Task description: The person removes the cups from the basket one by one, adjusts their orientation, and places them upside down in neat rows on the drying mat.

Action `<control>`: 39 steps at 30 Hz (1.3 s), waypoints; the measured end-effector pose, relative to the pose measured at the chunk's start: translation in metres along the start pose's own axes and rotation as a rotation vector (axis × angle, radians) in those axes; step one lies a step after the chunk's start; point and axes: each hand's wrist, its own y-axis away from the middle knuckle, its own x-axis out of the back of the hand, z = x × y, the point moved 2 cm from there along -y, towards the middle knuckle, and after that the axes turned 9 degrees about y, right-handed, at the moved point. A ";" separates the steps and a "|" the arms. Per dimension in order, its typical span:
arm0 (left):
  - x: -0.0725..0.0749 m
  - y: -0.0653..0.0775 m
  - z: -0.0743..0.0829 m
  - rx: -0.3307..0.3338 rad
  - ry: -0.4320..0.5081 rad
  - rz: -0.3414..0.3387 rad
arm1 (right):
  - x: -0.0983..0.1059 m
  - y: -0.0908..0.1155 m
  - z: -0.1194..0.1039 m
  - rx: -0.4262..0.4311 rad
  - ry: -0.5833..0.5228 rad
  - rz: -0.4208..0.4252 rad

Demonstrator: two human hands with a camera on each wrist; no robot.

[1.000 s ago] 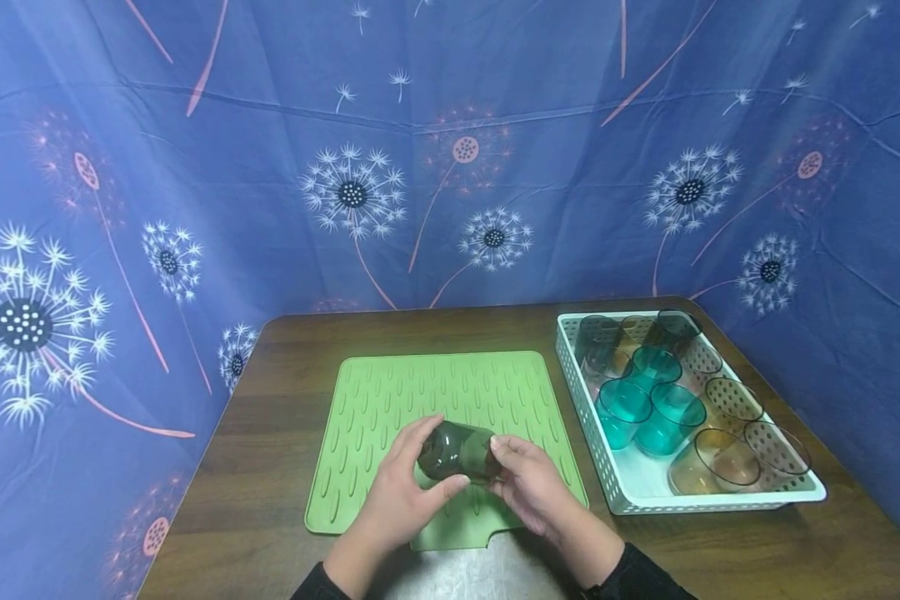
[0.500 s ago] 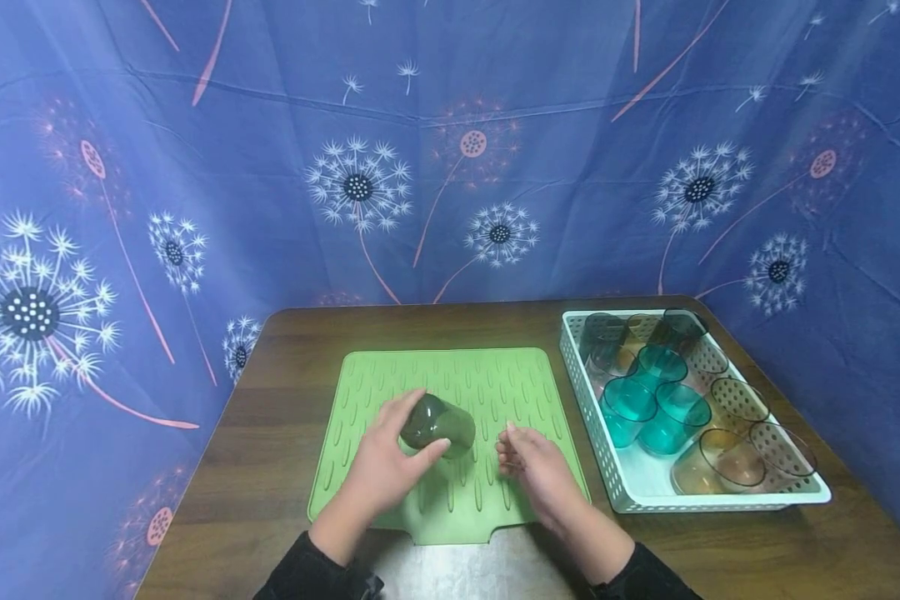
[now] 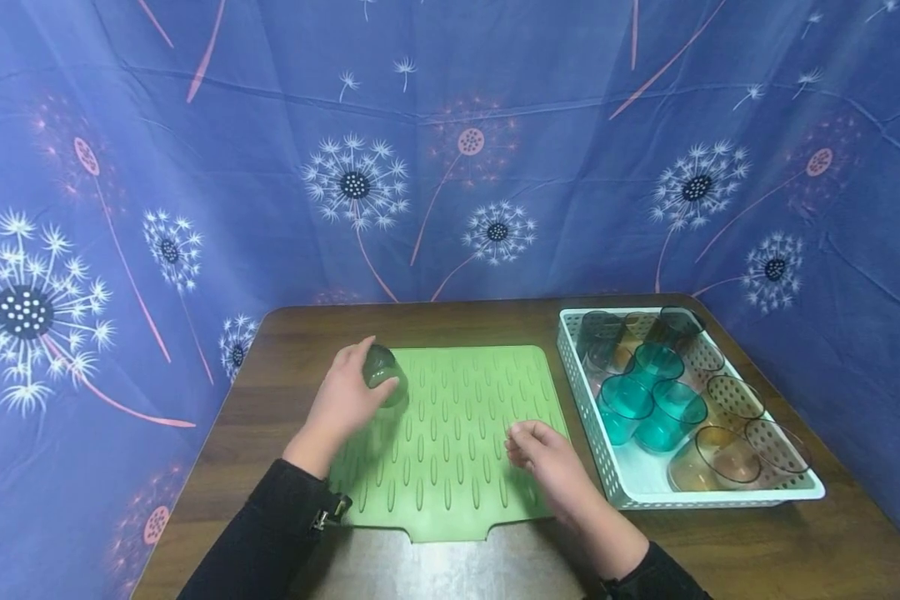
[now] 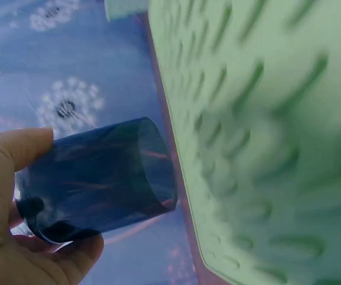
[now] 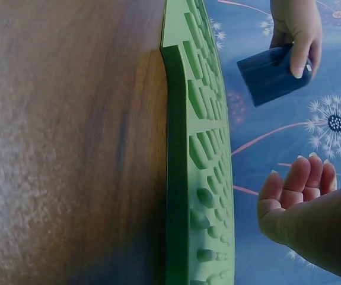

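Left hand has carried the dark tumbler to the green drying mat's far-left corner, gripping it mouth-down above the mat, while right hand rests empty and loosely curled near the mat's right edge.

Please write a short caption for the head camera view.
Left hand holds a dark cup over the green mat; right hand open above it.

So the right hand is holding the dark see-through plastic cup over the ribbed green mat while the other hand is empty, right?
Not quite: the left hand holds the dark see-through plastic cup over the ribbed green mat, as the head view shows. The right hand is empty.
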 end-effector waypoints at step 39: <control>-0.003 -0.071 -0.038 0.089 -0.079 -0.047 | 0.086 0.022 -0.035 0.509 0.909 0.558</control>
